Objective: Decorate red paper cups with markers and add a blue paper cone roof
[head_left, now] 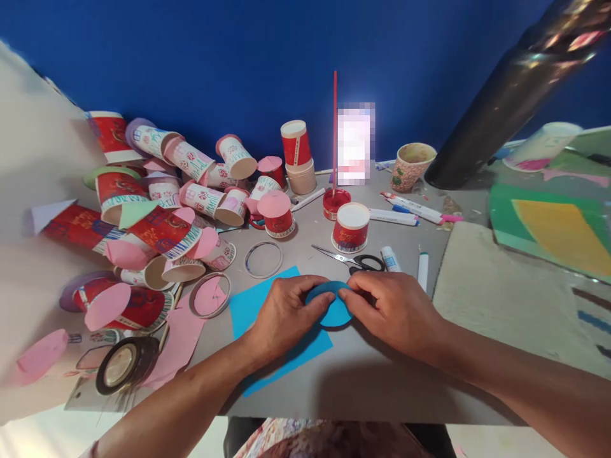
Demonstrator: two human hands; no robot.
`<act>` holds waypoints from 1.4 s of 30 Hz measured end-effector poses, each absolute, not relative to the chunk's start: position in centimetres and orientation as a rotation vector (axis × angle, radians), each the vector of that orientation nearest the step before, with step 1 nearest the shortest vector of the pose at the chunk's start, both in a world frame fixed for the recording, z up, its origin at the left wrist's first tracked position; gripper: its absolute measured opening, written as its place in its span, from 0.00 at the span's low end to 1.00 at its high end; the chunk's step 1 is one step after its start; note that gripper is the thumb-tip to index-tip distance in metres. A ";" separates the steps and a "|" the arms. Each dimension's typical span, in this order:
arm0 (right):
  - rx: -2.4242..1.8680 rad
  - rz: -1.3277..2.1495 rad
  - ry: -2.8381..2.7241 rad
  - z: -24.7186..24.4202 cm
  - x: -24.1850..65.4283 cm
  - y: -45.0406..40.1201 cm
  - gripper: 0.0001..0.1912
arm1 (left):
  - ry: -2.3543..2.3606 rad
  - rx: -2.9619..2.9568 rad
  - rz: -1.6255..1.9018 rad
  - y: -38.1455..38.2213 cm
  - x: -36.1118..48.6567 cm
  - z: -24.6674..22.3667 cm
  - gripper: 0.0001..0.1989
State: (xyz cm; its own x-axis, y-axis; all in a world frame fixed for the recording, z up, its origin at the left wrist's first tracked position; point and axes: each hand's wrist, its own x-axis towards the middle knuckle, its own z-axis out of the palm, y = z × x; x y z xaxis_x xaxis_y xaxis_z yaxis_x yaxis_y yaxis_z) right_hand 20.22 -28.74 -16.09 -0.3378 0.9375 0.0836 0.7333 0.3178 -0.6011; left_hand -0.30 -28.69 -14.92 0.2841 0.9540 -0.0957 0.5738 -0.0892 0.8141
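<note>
Grey flat-topped bench (pixel 382 388) against a dark blue wall (pixel 214 57), blue paper disc (pixel 337 308) above the bench's near edge, left hand (pixel 291 312) pinching its left rim, right hand (pixel 394 308) pinching its right rim, black-handled metal scissors (pixel 353 259) just beyond.

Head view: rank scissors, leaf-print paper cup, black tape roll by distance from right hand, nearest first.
From the right hand:
1. Scissors, just beyond its fingers
2. Leaf-print paper cup, back by the blue wall
3. Black tape roll, far left, near edge
</note>
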 end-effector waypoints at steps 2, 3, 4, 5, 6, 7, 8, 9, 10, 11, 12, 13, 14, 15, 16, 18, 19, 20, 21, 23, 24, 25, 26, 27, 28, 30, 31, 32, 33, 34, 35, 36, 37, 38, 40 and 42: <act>-1.479 0.572 -2.177 -16.2 20.1 -28.8 0.17 | 1.331 1.732 0.633 -28.5 -0.2 -14.9 0.13; -1.480 0.538 -2.186 -16.3 20.0 -28.9 0.17 | 1.314 1.722 0.640 -28.4 -0.2 -14.9 0.14; -1.479 0.513 -2.199 -16.3 20.0 -28.9 0.16 | 1.308 1.719 0.644 -28.3 -0.2 -14.9 0.15; -1.476 0.492 -2.210 -16.4 19.9 -28.9 0.16 | 1.303 1.720 0.645 -28.2 -0.2 -15.0 0.15; -1.473 0.475 -2.218 -16.4 19.8 -28.9 0.16 | 1.299 1.720 0.647 -28.1 -0.2 -15.1 0.14; -1.471 0.461 -2.218 -16.4 19.7 -28.9 0.16 | 1.301 1.718 0.660 -28.1 -0.2 -15.2 0.13; -1.471 0.452 -2.212 -16.4 19.7 -28.9 0.16 | 1.310 1.711 0.685 -28.0 -0.3 -15.3 0.12; -1.472 0.449 -2.202 -16.4 19.7 -28.8 0.16 | 1.323 1.704 0.713 -28.0 -0.3 -15.4 0.11; -1.475 0.449 -2.188 -16.4 19.7 -28.8 0.16 | 1.337 1.700 0.735 -28.0 -0.4 -15.5 0.11; -1.477 0.451 -2.171 -16.4 19.7 -28.8 0.17 | 1.350 1.704 0.751 -27.9 -0.4 -15.5 0.12; -1.474 0.456 -2.154 -16.4 19.8 -28.7 0.17 | 1.362 1.715 0.758 -27.9 -0.5 -15.6 0.14; -1.467 0.459 -2.138 -16.4 19.8 -28.6 0.18 | 1.367 1.732 0.755 -27.8 -0.6 -15.6 0.16; -1.456 0.461 -2.125 -16.5 19.9 -28.6 0.18 | 1.368 1.750 0.749 -27.7 -0.6 -15.7 0.18; -1.442 0.460 -2.114 -16.6 19.9 -28.5 0.19 | 1.367 1.765 0.746 -27.7 -0.7 -15.7 0.19; -1.429 0.457 -2.108 -16.6 20.0 -28.5 0.19 | 1.364 1.775 0.742 -27.7 -0.8 -15.8 0.19; -1.416 0.445 -2.103 -16.8 20.2 -28.3 0.18 | 1.344 1.765 0.739 -27.7 -0.8 -16.0 0.18; -1.420 0.442 -2.098 -16.9 20.3 -28.2 0.18 | 1.337 1.740 0.750 -27.7 -0.8 -16.1 0.17; -1.433 0.445 -2.089 -16.9 20.4 -28.1 0.18 | 1.328 1.697 0.772 -27.8 -0.7 -16.2 0.16; -1.453 0.454 -2.071 -16.9 20.5 -28.0 0.18 | 1.308 1.632 0.800 -27.9 -0.7 -16.3 0.16; -1.496 0.508 -2.007 -16.7 20.8 -27.6 0.19 | 1.208 1.424 0.862 -27.9 -0.5 -16.4 0.21; -1.507 0.563 -1.961 -16.5 20.9 -27.5 0.19 | 1.128 1.293 0.883 -27.9 -0.4 -16.5 0.25; -1.507 0.639 -1.908 -16.3 21.0 -27.3 0.20 | 1.035 1.156 0.890 -27.9 -0.3 -16.5 0.28; -1.498 0.727 -1.851 -16.1 21.1 -27.2 0.20 | 0.939 1.025 0.885 -27.8 -0.1 -16.4 0.30; -1.481 0.821 -1.799 -15.9 21.1 -27.1 0.20 | 0.853 0.909 0.869 -27.7 0.0 -16.4 0.31; -1.460 0.915 -1.763 -15.7 21.1 -27.0 0.21 | 0.776 0.814 0.843 -27.7 0.1 -16.4 0.31; -1.420 1.058 -1.736 -15.4 21.1 -27.0 0.23 | 0.655 0.677 0.778 -27.6 0.2 -16.3 0.30; -1.403 1.095 -1.738 -15.4 21.1 -27.0 0.24 | 0.615 0.630 0.752 -27.5 0.2 -16.3 0.30; -1.395 1.103 -1.740 -15.3 21.2 -27.0 0.24 | 0.589 0.589 0.736 -27.4 0.2 -16.3 0.31; -1.396 1.082 -1.735 -15.2 21.4 -27.0 0.25 | 0.574 0.554 0.729 -27.3 0.1 -16.3 0.31; -1.413 1.031 -1.725 -15.1 21.6 -26.8 0.25 | 0.571 0.522 0.732 -27.2 0.0 -16.4 0.31; -1.442 0.962 -1.722 -15.0 22.0 -26.6 0.24 | 0.574 0.494 0.742 -27.1 -0.1 -16.4 0.31; -1.485 0.885 -1.726 -14.8 22.4 -26.2 0.23 | 0.580 0.472 0.752 -27.0 -0.2 -16.5 0.31; -1.534 0.804 -1.744 -14.6 22.9 -25.8 0.23 | 0.587 0.454 0.762 -26.9 -0.3 -16.5 0.30; -1.586 0.727 -1.772 -14.4 23.5 -25.3 0.22 | 0.594 0.442 0.769 -26.8 -0.4 -16.5 0.30; -1.722 0.573 -1.769 -13.9 24.7 -24.3 0.20 | 0.602 0.431 0.779 -26.7 -0.6 -16.5 0.30; -1.873 0.409 -1.817 -13.3 25.8 -23.3 0.19 | 0.608 0.425 0.790 -26.7 -0.6 -16.4 0.29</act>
